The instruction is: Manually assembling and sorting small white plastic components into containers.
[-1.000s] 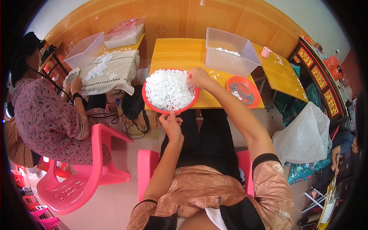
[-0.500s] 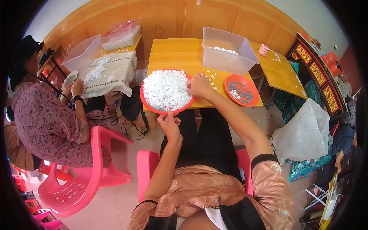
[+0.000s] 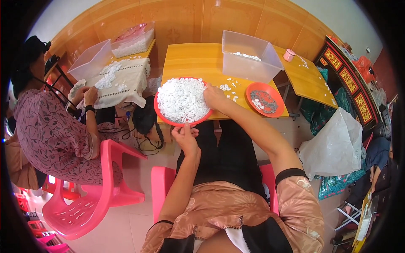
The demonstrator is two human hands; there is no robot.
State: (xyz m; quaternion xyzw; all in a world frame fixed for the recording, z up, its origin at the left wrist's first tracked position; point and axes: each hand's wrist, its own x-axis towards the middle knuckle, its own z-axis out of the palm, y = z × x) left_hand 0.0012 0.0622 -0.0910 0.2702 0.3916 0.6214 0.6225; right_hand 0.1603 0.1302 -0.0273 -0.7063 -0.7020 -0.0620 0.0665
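Note:
A red basin (image 3: pixel 157 110) heaped with small white oval plastic rings (image 3: pixel 182 99) sits at the table's near edge. My left hand (image 3: pixel 186 138) is at its near rim, fingers curled, fingertips against the rim. At the basin's right side, my right hand (image 3: pixel 214 97) reaches into the edge of the heap; its fingertips are hidden, so what they hold cannot be made out. Several loose white rings (image 3: pixel 225 87) lie on the yellow table just right of that hand. Farther right, an orange-red plate (image 3: pixel 282 105) holds small grey metal pieces (image 3: pixel 270 99) and a few white rings.
A clear plastic bin (image 3: pixel 247 69) with white pieces stands on the table's far right. At left, a person (image 3: pixel 59 135) works at a cloth-covered table (image 3: pixel 128 76), beside a pink chair (image 3: pixel 105 185). A white sack (image 3: pixel 333 145) stands at right, below a side table (image 3: pixel 303 80).
My right hand has shifted slightly left and down against the heap, uncovering more loose rings on the table. My left hand stays at the rim.

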